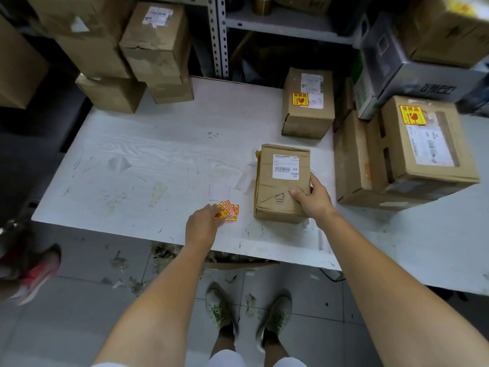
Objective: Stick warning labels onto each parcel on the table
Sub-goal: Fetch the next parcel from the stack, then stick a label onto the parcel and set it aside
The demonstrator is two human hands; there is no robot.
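Yellow-and-red warning labels (229, 211) lay fanned in a small stack near the front edge of the white wood-grain tabletop (158, 160), just left of a brown cardboard parcel (280, 186). The left hand (202, 226) reached onto the fan, its fingertips resting on the topmost stickers (whether it pinched one could not be told). The right hand (313, 196) grasped the parcel at its near right corner, with the thumb pressed on the creased top and the fingers wrapped down the right side. That parcel lay flat and bore a white shipping slip (285, 166) on its top face. Farther back stood a smaller brown carton (307, 120), and at the right a larger brown carton (423, 144) sat stacked on other boxes. Each of these two carried a yellow-and-red sticker beside its shipping slip.
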